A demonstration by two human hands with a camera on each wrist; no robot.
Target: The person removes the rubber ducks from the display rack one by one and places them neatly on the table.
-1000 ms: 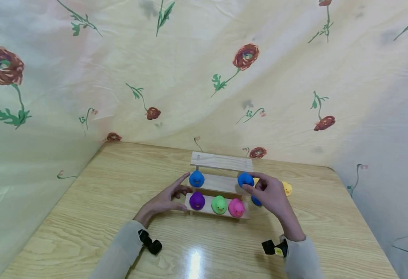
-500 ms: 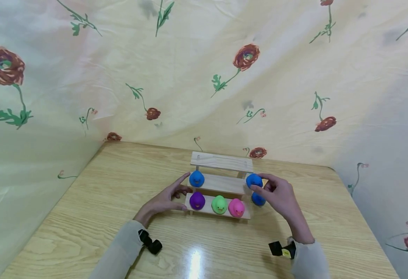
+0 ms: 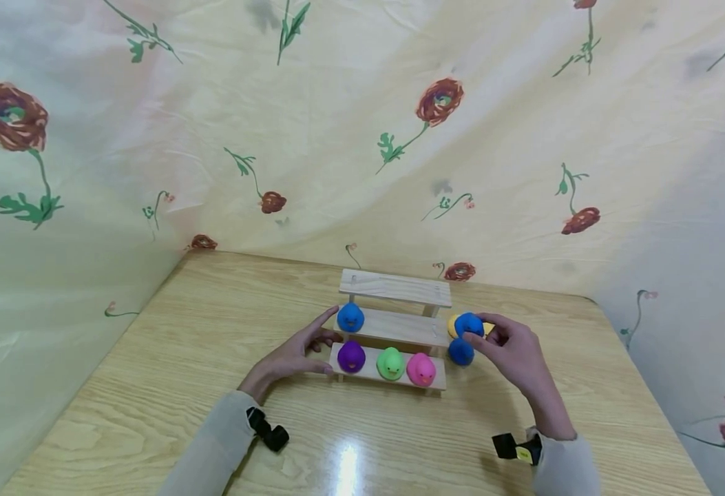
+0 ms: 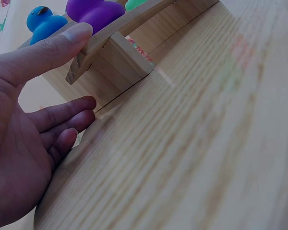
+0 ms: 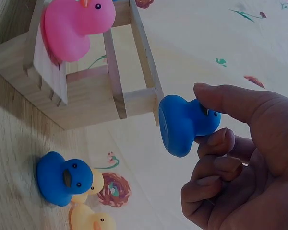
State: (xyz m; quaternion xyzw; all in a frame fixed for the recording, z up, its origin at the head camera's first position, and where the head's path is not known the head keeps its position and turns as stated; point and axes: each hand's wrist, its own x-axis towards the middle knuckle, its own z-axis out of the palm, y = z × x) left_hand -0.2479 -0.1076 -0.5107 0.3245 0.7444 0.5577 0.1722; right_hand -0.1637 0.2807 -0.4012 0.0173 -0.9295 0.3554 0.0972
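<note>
A three-step wooden rack stands mid-table. My left hand is at its left end; in the left wrist view the thumb rests on the lowest shelf's end and the other fingers lie beside the rack's side. My right hand pinches a blue rubber duck by the head between thumb and fingers, in the air right of the rack. On the lowest shelf sit a purple duck, a green duck and a pink duck. One blue duck sits at the middle shelf's left end.
Another blue duck stands on the table right of the rack. Yellow ducks are beside and behind it, partly hidden. A floral cloth hangs behind the wooden table.
My right hand has moved right with the blue duck, from over the middle shelf's right end to beyond the rack. My left hand has stayed at the rack's left end.
</note>
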